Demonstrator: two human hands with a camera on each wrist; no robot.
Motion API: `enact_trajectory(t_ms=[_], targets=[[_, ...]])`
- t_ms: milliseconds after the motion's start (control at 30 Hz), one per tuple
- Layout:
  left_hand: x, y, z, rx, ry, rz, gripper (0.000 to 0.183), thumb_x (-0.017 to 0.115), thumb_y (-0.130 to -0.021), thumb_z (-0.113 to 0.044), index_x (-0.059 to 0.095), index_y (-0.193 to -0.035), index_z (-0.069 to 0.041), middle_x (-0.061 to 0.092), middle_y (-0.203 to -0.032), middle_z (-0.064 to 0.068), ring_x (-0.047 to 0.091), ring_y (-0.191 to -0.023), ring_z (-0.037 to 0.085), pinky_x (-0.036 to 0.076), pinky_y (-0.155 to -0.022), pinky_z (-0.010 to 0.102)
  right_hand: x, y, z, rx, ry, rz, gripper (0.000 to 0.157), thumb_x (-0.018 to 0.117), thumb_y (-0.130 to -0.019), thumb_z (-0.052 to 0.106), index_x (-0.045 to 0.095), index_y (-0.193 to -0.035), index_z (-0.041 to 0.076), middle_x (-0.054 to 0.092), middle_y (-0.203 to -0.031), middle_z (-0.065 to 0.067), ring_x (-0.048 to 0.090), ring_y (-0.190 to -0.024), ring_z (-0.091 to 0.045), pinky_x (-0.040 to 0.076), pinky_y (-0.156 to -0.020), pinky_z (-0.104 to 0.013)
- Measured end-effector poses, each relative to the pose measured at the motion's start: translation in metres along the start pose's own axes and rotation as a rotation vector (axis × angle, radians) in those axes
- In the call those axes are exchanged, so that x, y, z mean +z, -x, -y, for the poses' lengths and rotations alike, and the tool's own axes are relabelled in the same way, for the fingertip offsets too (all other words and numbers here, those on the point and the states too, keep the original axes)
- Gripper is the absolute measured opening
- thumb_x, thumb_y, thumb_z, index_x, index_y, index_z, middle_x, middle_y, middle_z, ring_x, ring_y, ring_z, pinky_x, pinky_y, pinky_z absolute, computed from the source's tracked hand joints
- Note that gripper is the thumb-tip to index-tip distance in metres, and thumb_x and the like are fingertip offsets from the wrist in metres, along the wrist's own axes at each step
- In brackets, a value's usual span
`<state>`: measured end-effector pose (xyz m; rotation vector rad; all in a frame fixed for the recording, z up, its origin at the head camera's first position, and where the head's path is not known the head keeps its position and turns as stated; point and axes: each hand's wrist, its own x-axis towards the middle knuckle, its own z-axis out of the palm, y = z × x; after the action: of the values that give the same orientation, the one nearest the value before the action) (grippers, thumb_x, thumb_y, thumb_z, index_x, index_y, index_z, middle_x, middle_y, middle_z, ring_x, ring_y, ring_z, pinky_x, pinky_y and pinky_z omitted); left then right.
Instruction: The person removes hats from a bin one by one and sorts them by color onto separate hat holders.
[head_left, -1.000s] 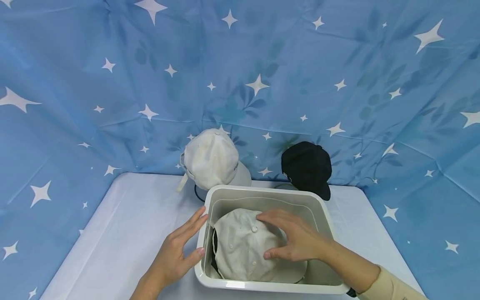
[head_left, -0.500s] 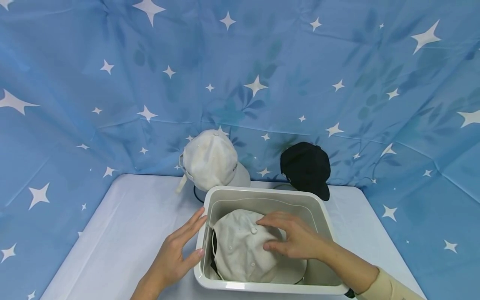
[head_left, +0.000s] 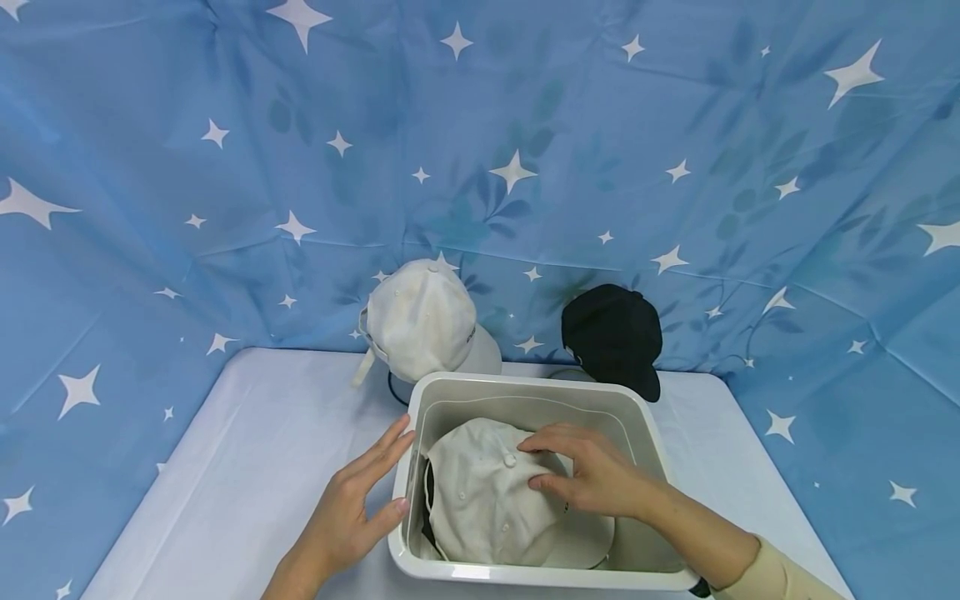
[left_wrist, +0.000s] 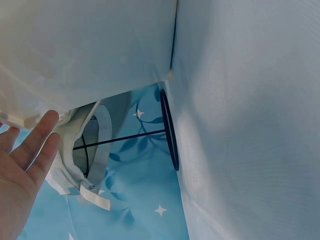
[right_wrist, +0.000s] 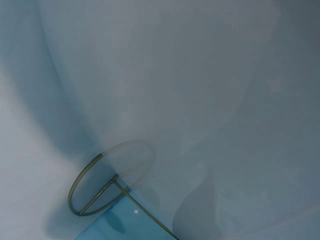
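Note:
A light beige baseball cap (head_left: pixel 487 492) lies crown up in a grey-white plastic bin (head_left: pixel 667 533), its brim toward the right. Something dark shows at the cap's left edge, mostly hidden. My right hand (head_left: pixel 592 475) arches over the front of the crown, thumb and fingers apart, fingertips at the fabric. Outside the bin, my left hand (head_left: pixel 345 504) rests its fingertips and thumb against the left rim, fingers extended. In the left wrist view, part of the left hand (left_wrist: pixel 25 170) shows beside the bin wall. The right wrist view does not show the right hand.
Behind the bin, a white cap (head_left: pixel 423 321) hangs on a wire stand at left, and a black cap (head_left: pixel 611 337) sits at right. A thin ring base (right_wrist: pixel 87 190) of a stand appears in the right wrist view. Blue star-printed cloth (head_left: pixel 480 167) surrounds the white table (head_left: pixel 247 467).
My right thumb has moved up closer to the fingers, narrowing the gap over the crown. Lettering on the cap's front now shows. The left hand and bin look nearly unchanged.

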<state>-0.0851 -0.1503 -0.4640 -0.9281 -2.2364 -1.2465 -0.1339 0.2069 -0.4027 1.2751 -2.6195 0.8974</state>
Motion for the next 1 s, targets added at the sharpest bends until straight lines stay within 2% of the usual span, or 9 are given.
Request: enact_trajectory(t_ms=[300, 567, 1000], targets=[[0.0002, 0.0007, 0.0003, -0.010, -0.007, 0.004, 0.067, 0.065, -0.089, -0.011, 0.052, -0.153, -0.002, 0.042, -0.164, 0.014, 0.049, -0.145, 0.025, 0.034, -0.116, 0.018, 0.0007, -0.0017, -0.0011, -0.033, -0.121, -0.020, 0.033, 0.086, -0.086, 0.010, 0.076, -0.117, 0.016, 0.073, -0.106, 0.008, 0.067, -0.088, -0.009, 0.060, -0.077, -0.030], [-0.0001, 0.0005, -0.0003, -0.015, -0.002, 0.007, 0.066, 0.065, -0.089, -0.011, 0.052, -0.153, -0.001, 0.042, -0.164, 0.015, 0.049, -0.145, 0.025, 0.034, -0.116, 0.019, 0.0011, -0.0016, -0.0017, 0.002, -0.183, -0.005, 0.030, 0.084, -0.087, 0.007, 0.077, -0.115, 0.015, 0.074, -0.103, 0.006, 0.068, -0.088, -0.008, 0.060, -0.070, -0.025], [-0.0005, -0.0005, -0.0007, -0.021, -0.001, 0.012, 0.066, 0.065, -0.089, -0.010, 0.051, -0.153, -0.002, 0.042, -0.164, 0.015, 0.049, -0.145, 0.025, 0.034, -0.116, 0.019, -0.0002, -0.0007, -0.0017, -0.005, -0.193, -0.026, 0.031, 0.083, -0.086, 0.001, 0.078, -0.115, 0.012, 0.076, -0.101, 0.004, 0.067, -0.085, -0.009, 0.060, -0.068, -0.025]])
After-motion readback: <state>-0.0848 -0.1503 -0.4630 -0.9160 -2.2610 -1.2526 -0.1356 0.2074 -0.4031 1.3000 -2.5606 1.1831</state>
